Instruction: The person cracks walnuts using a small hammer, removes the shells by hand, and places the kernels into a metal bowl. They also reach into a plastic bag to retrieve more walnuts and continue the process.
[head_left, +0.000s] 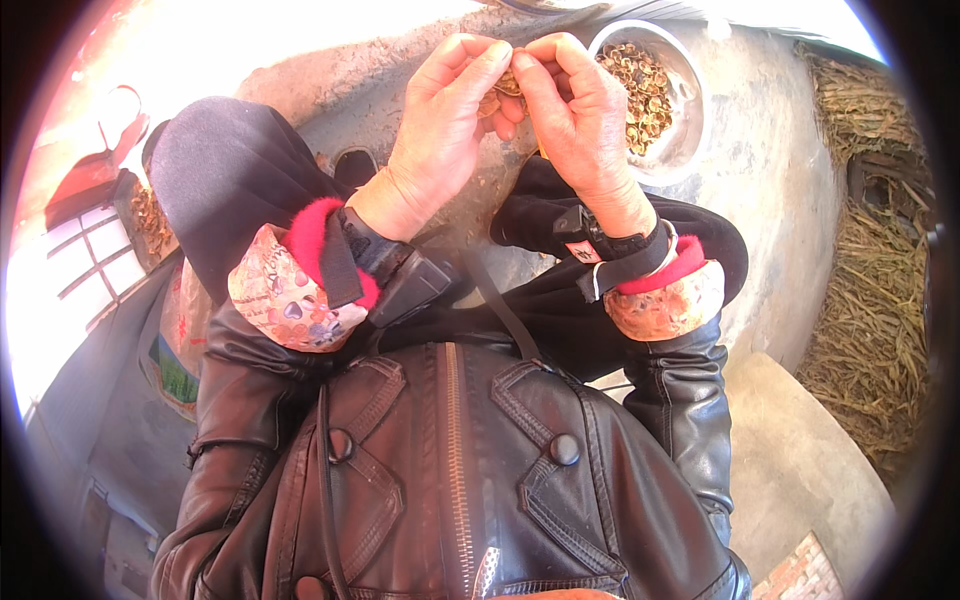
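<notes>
Small brown nut pinched between left hand and right hand, just beside metal bowl rim; knees close below.

Black leather jacket, red-trimmed floral cuffs, silver bowl, brown shells

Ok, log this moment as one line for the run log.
left hand: pinching small brown nut piece | right hand: pinching same piece | metal bowl: holds brown shells, just beyond right hand | posture: seated, hands above knees
</notes>
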